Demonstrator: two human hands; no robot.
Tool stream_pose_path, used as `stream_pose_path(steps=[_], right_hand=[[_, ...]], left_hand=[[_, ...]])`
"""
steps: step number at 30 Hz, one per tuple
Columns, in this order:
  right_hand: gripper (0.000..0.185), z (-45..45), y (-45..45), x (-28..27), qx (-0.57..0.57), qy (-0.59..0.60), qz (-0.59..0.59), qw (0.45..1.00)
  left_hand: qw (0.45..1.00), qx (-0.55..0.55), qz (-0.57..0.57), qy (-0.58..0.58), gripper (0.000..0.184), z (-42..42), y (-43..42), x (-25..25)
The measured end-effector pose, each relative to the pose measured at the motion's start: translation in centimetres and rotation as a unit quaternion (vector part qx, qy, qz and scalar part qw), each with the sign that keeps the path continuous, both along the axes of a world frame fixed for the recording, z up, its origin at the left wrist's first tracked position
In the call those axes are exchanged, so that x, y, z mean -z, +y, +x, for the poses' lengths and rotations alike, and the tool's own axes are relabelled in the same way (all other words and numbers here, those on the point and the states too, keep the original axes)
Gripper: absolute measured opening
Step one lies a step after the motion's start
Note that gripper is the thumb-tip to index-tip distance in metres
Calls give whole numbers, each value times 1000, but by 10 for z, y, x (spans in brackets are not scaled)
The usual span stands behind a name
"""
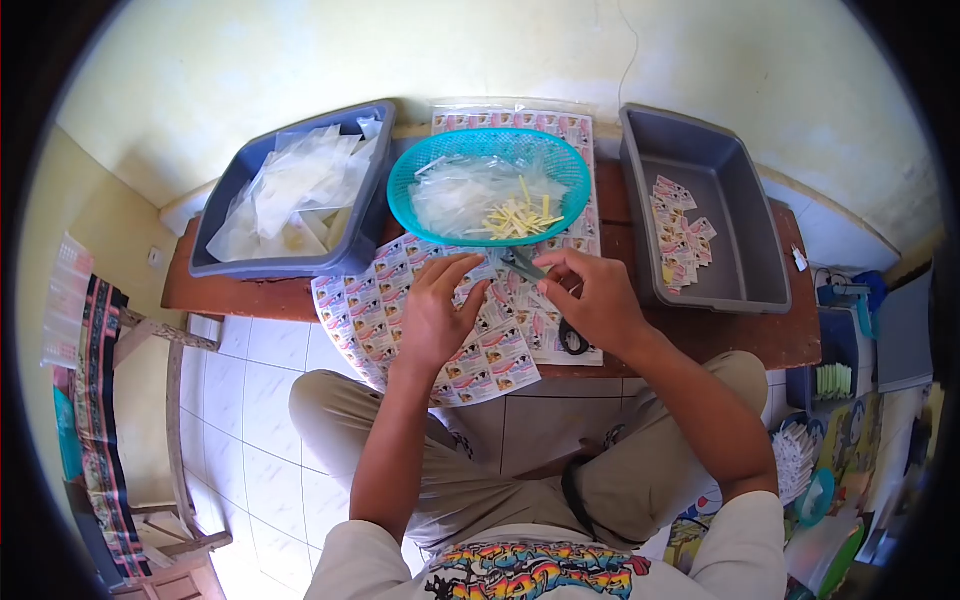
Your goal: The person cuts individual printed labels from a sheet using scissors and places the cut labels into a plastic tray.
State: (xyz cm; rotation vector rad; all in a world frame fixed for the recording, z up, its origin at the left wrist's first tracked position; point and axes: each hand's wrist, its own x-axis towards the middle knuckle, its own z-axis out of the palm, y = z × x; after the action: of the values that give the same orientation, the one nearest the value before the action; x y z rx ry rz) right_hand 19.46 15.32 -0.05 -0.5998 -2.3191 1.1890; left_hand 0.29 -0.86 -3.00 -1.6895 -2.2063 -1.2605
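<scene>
My right hand (590, 295) is closed around a small, slim dark grey-green tool (522, 265), whose kind I cannot make out. Its tip points left, just below the rim of a turquoise plastic basket (402, 205). Across from it, my left hand (438, 305) has its fingers stretched and the thumb apart, with nothing visible in it. Beneath both hands lie printed label sheets (370, 300). Clear plastic pieces (450, 195) and thin yellow strips (520, 218) fill the basket. A black ring-shaped object (573, 338) rests below my right hand, partly hidden.
To the left, a grey tub (285, 265) holds translucent plastic sheets (290, 185). Another grey tub (735, 250) on the right contains cut labels (682, 230). Both stand on a brown wooden table (240, 293) against the wall. Several items crowd the floor at lower right.
</scene>
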Motion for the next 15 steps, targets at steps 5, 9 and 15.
stream_pose_path(steps=[5,9,15], right_hand=[[30,-16,-16,26,-43,-32,-11,998],[37,-25,-20,45,-68,-61,32,995],[48,-34,-23,79,-63,-137,124,981]], left_hand=[[1000,3,2,-16,38,-9,-21,17],[1000,-7,-20,-22,47,-11,-37,33],[996,10,-83,-16,66,-3,-45,45]])
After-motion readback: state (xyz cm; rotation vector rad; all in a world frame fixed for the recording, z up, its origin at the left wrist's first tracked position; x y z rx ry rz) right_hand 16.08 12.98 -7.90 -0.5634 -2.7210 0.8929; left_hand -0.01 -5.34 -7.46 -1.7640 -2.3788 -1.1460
